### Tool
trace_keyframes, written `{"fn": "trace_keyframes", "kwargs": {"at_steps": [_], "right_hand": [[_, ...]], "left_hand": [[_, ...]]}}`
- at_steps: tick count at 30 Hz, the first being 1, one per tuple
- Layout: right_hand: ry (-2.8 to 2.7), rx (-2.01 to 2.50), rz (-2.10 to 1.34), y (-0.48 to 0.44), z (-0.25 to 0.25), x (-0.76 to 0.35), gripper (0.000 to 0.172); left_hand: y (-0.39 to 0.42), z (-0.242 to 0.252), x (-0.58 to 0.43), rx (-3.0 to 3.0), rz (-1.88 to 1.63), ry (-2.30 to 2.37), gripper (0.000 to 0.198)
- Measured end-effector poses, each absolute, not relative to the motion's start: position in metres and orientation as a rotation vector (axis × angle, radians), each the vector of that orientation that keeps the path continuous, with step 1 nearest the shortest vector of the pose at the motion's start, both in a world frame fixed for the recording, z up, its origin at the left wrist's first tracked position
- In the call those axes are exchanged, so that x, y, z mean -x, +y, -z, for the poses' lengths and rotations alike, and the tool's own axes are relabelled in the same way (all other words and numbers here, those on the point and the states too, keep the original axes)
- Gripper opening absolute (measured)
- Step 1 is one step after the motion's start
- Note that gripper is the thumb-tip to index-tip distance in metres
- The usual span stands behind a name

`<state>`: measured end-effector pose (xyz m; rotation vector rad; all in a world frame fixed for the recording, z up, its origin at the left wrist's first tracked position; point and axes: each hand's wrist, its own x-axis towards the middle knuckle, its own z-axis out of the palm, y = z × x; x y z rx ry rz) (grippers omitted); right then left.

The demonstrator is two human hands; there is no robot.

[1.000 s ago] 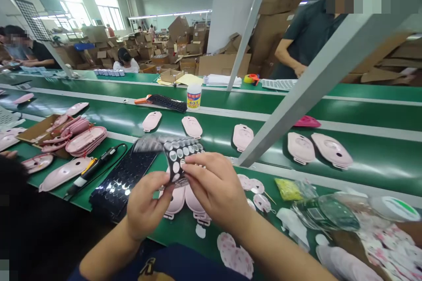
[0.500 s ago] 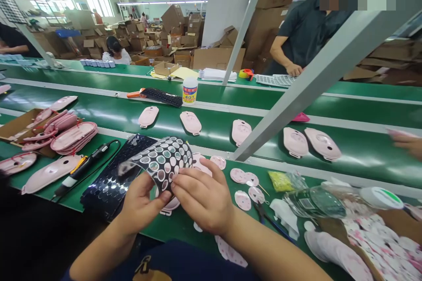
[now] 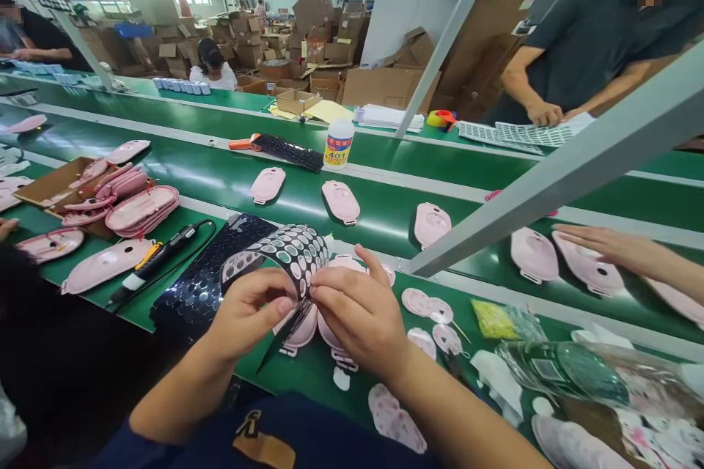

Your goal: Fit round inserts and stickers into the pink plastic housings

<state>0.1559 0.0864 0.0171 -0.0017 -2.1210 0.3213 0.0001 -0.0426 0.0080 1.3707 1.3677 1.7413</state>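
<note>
A curled black sheet of round stickers (image 3: 300, 253), its discs shiny and clear-looking, is bent over between my hands. My left hand (image 3: 247, 311) grips its lower edge between thumb and fingers. My right hand (image 3: 363, 315) pinches the right edge of the sheet, fingertips close together; whether a single disc is between them is hidden. Beneath my hands lie pink oval plastic covers (image 3: 301, 333), partly covered by them. Under the curled sheet, to the left, rests a stack of dark sheets (image 3: 212, 271) with round shapes.
Pink covers (image 3: 341, 201) lie along the green belt, where another person's hand (image 3: 616, 242) touches one. Round pink printed discs (image 3: 416, 302), a plastic bottle (image 3: 566, 370) and a yellow packet (image 3: 492, 320) are at right. A black-and-yellow corded tool (image 3: 159, 256) lies left. A slanted metal post (image 3: 550, 168) crosses the right side.
The view has shifted, moving the scene. The sheet now curls more openly, with its lower end hanging down between my hands. At right, another person's hand has reached over the pink covers.
</note>
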Motion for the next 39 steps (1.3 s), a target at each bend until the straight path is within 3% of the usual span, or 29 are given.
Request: {"fn": "trace_keyframes", "kwargs": {"at_steps": [5,18,27,33,39], "right_hand": [[-2.129,-0.012,-0.348,0.086,-0.015,-0.158,0.016],[-2.295,-0.031,0.094,0.066,-0.022,-0.171,0.021],[-2.304,0.027,0.028,0.07,-0.023,-0.173,0.021],[-2.229,0.008,0.021,0.077,-0.018,-0.168,0.02],[-2.109,0.038,-0.284,0.09,-0.004,-0.159,0.02]], "left_hand": [[-0.043,-0.007,-0.002,-1.379,-1.731,1.303,0.029],[-0.041,-0.034,-0.022,-1.826,-1.426,1.996,0.008],[-0.046,-0.037,-0.017,-1.8,-1.463,1.664,0.01],[-0.049,-0.033,-0.016,-1.897,-1.432,1.83,0.006],[-0.046,-0.047,-0.035,-2.087,-1.369,1.968,0.028]]}}
